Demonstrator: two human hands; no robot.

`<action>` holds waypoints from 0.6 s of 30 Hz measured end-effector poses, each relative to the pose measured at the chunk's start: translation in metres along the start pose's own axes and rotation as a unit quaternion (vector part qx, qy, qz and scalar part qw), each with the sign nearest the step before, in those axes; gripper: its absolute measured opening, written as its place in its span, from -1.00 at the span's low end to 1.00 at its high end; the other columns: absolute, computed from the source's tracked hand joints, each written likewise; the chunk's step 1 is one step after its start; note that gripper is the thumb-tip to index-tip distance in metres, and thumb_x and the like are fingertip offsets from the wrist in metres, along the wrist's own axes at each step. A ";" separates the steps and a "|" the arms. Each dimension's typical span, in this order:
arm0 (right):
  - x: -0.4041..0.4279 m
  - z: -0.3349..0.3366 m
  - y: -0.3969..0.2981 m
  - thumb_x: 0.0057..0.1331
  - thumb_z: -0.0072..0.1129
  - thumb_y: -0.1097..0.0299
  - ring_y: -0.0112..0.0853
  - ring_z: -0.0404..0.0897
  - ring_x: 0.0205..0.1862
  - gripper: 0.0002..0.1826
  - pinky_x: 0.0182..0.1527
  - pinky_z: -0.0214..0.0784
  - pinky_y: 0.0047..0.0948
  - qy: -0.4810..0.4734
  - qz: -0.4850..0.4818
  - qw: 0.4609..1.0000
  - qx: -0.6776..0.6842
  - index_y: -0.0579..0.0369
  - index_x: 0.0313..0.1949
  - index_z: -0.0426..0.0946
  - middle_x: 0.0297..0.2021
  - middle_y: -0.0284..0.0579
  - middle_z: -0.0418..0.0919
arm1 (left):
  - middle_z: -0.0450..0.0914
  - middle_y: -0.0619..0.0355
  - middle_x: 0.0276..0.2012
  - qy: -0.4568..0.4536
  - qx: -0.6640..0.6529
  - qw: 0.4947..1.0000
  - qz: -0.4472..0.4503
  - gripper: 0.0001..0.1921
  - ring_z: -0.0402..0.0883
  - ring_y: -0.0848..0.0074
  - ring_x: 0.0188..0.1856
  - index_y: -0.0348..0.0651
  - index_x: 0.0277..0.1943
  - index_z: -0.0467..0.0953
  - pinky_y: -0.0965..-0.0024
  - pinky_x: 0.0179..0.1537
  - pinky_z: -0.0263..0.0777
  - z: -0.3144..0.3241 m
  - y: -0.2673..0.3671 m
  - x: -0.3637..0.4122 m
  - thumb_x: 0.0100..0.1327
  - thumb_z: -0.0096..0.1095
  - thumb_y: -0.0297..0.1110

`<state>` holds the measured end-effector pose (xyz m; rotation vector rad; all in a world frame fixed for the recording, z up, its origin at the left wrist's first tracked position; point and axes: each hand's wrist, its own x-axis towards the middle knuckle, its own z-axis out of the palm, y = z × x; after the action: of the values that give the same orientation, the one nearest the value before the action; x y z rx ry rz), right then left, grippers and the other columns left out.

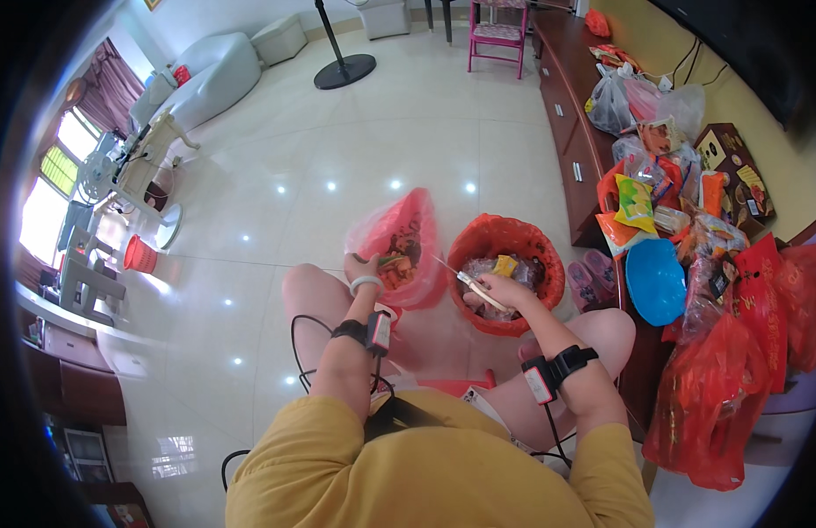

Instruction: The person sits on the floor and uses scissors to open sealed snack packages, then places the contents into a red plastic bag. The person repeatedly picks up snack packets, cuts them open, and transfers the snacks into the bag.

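Observation:
A translucent pink plastic bag stands open on the floor before me, with reddish-orange food pieces inside. My left hand curls over its left rim; the fingertips are partly hidden. To the right is a round bin lined with a red plastic bag, which holds clear wrappers and a yellow packet. Above this bin my right hand grips a slim tool with pale handles, apparently scissors. Its thin metal tip points up and left, towards the pink bag, apart from the food.
On the right, a long dark-red cabinet carries snack packets, a blue plastic basin and red bags. Pink slippers lie beside the bin. A red basket, a fan base and a pink chair stand farther off.

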<state>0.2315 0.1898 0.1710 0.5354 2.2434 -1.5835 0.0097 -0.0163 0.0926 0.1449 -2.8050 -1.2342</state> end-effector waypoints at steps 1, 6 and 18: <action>0.007 0.002 0.002 0.17 0.09 0.22 -0.55 0.46 -0.52 -0.68 -0.50 0.29 -0.56 0.011 -0.009 1.000 0.011 0.15 -0.16 0.38 -0.50 -0.24 0.49 | 0.46 -0.02 -0.51 0.018 -0.010 1.000 0.022 -0.58 0.44 0.27 -0.48 -0.33 -0.43 0.36 0.28 -0.35 0.34 0.003 -0.001 0.001 -0.23 0.45 -0.24; 0.032 0.004 0.017 0.21 0.03 0.33 -0.56 0.45 -0.56 -0.73 -0.56 0.29 -0.57 0.050 -0.055 0.997 -0.035 0.19 -0.13 0.35 -0.50 -0.23 0.49 | 0.45 0.03 -0.54 0.058 -0.038 0.990 0.125 -0.62 0.45 0.29 -0.49 -0.28 -0.40 0.39 0.32 -0.37 0.35 0.010 -0.005 0.002 -0.22 0.44 -0.27; 0.025 -0.003 0.023 0.20 0.06 0.32 -0.58 0.43 -0.59 -0.74 -0.63 0.24 -0.60 0.076 -0.084 0.993 -0.018 0.15 -0.16 0.35 -0.54 -0.27 0.48 | 0.57 -0.01 -0.50 -0.120 -0.028 0.989 0.086 -0.60 0.53 0.41 -0.45 -0.33 -0.35 0.53 0.38 -0.34 0.39 0.008 0.005 -0.013 -0.20 0.45 -0.21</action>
<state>0.2210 0.2026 0.1413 0.4839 2.4837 -1.6261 0.0218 -0.0055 0.0906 -0.2621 -2.8978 -1.3691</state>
